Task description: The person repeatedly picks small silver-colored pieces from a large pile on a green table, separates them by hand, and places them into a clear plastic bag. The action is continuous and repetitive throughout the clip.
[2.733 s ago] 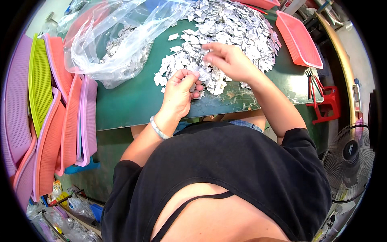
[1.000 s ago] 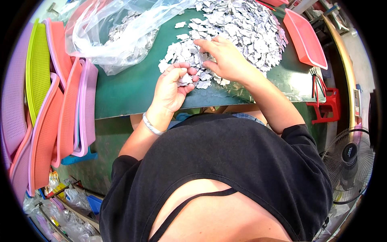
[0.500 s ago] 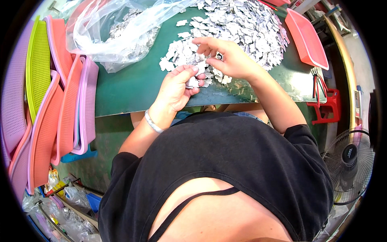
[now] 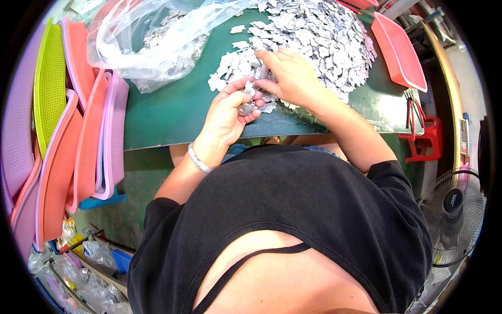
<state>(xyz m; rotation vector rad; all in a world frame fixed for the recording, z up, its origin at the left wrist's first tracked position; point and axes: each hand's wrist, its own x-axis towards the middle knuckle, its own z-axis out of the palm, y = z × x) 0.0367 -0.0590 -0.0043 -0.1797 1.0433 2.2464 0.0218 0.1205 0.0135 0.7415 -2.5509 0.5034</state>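
A broad heap of small flat silvery metal pieces (image 4: pixel 314 36) lies on the green table (image 4: pixel 157 118). At the heap's near edge my left hand (image 4: pixel 230 107) is closed on a few of these small metal pieces (image 4: pixel 246 107), thumb pressed on top. My right hand (image 4: pixel 295 78) hovers over the heap's near side, thumb and forefinger apart. Its thumb tip comes close to the pieces in my left hand; whether it touches them I cannot tell. The other right fingers are mostly hidden beneath the hand.
A clear plastic bag (image 4: pixel 172 57) with more pieces lies at the back left. Pink, purple and green baskets (image 4: pixel 49 83) are stacked along the left. To the right are a pink tray (image 4: pixel 398 52), red-handled pliers (image 4: pixel 413 112), a red stool (image 4: pixel 426 138) and a fan (image 4: pixel 452 204).
My right hand has shifted slightly, its thumb lower and nearer to my left hand. The pieces in my left fingers sit differently.
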